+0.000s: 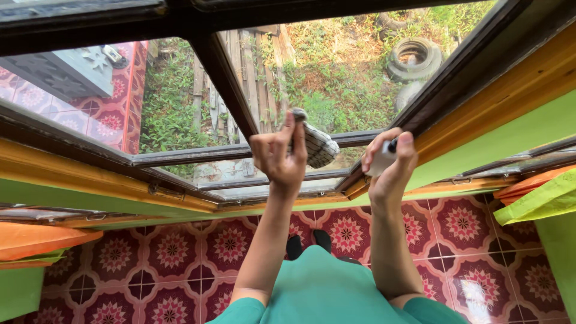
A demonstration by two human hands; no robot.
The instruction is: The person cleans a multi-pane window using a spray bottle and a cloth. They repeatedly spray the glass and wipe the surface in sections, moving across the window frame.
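My left hand (277, 155) is raised against the open window and grips a grey-white folded cloth (319, 145) pressed near the glass pane (336, 84). My right hand (390, 161) is closed round a small white bottle (381, 161) with a dark cap, held beside the dark window frame (432, 90). Both forearms reach up from my teal sleeves.
The window has a dark frame with a middle post (225, 84) and a wooden sill (180, 198) with green trim. Outside lie grass, wooden planks and old tyres (414, 57). Below is a red patterned tile floor (462, 240). Orange and green curtains (36, 240) hang at both sides.
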